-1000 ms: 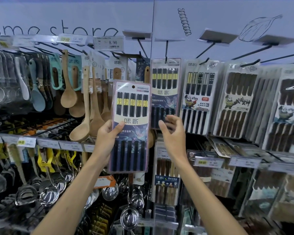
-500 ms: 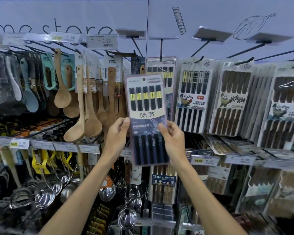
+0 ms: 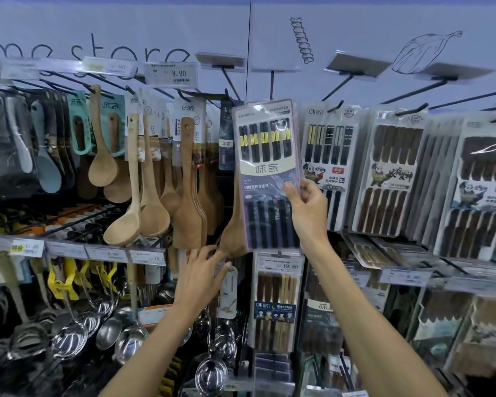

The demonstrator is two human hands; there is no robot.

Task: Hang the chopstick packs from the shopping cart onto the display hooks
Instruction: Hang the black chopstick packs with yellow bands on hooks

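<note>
Raised to the display, the right hand [image 3: 308, 219] is closed on the right edge of a chopstick pack [image 3: 265, 173]: the thumb is laid on the front of the printed label and the fingers are curled behind the pack. Lower and further left, the left hand [image 3: 199, 277] is held open, its fingers spread and nothing grasped. Its fingertips are shown at the lower end of a brown wooden spoon [image 3: 234, 239]; whether contact is made cannot be told.

The chopstick pack is held nearly upright above and in front of the right hand, with its lower edge near the wrist. It is a clear plastic blister in which black chopsticks with yellow bands near their upper ends are set in a row. A label is printed across the middle, pale above and dark blue below. The top edge is brought level with a black hook [image 3: 271, 84]; whether the pack is hung on it cannot be told. The edge of a like pack is seen directly behind it.

Just right of the right hand, panda-printed packs [image 3: 331, 156] are hung. Above the left hand pale wooden spoons [image 3: 152, 219] are hung, and steel ladles [image 3: 129, 342] are seen below it. A price tag [image 3: 279, 266] is fixed under the held pack.
</note>
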